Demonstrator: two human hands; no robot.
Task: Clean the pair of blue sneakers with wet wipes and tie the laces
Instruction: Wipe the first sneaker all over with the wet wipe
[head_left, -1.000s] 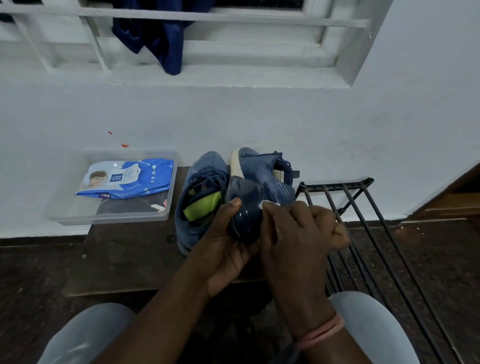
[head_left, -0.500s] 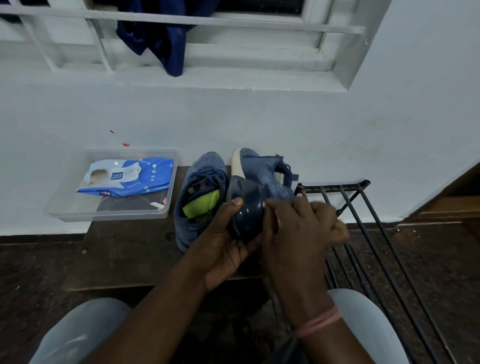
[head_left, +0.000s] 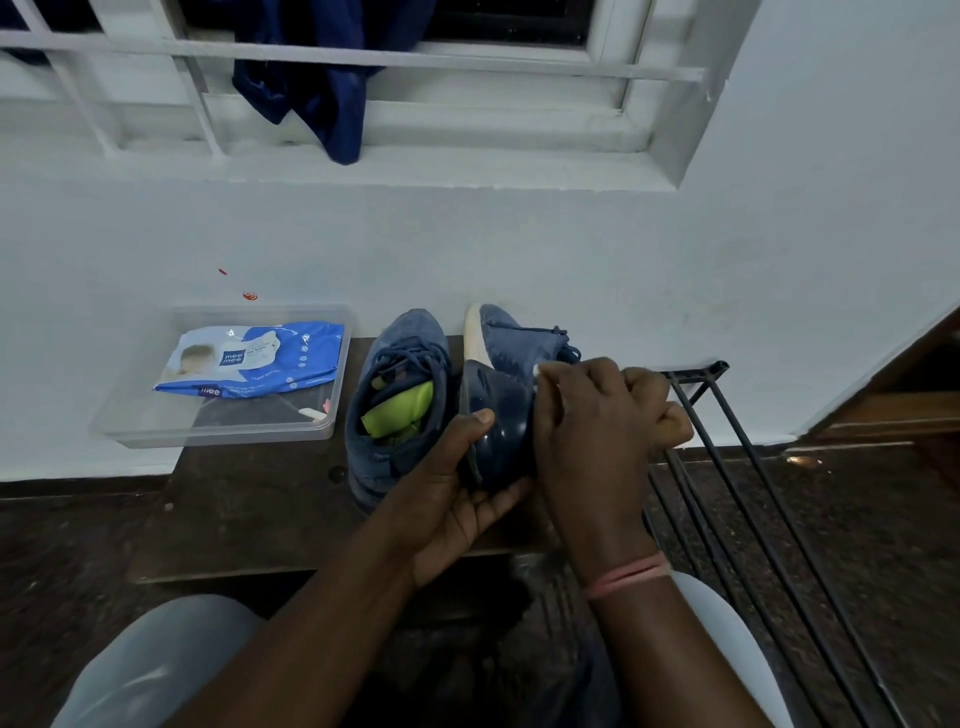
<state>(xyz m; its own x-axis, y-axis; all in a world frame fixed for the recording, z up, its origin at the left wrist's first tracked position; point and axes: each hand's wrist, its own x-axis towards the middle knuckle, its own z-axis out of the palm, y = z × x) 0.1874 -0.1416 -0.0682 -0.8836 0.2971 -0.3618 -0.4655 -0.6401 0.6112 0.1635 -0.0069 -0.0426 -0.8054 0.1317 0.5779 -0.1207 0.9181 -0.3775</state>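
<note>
Two blue sneakers stand on a low dark wooden board. The left sneaker (head_left: 397, 395) sits upright with loose laces and a green insole showing. The right sneaker (head_left: 506, 364) is tipped on its side, heel toward me. My left hand (head_left: 457, 493) grips its dark blue heel from below, thumb on top. My right hand (head_left: 597, 415) presses a white wet wipe (head_left: 536, 370) against the sneaker's side; only a small corner of the wipe shows. A blue and white wet wipes pack (head_left: 254, 361) lies in a clear tray to the left.
The clear plastic tray (head_left: 218, 431) rests on the board's (head_left: 249, 519) left end. A black metal rack (head_left: 727, 467) lies to the right on the dark floor. A white wall is close behind, with a window grille and a blue cloth (head_left: 322, 78) hanging. My knees are below.
My right hand has slid the wipe up and away along the right sneaker's side. My left hand keeps its hold on the heel.
</note>
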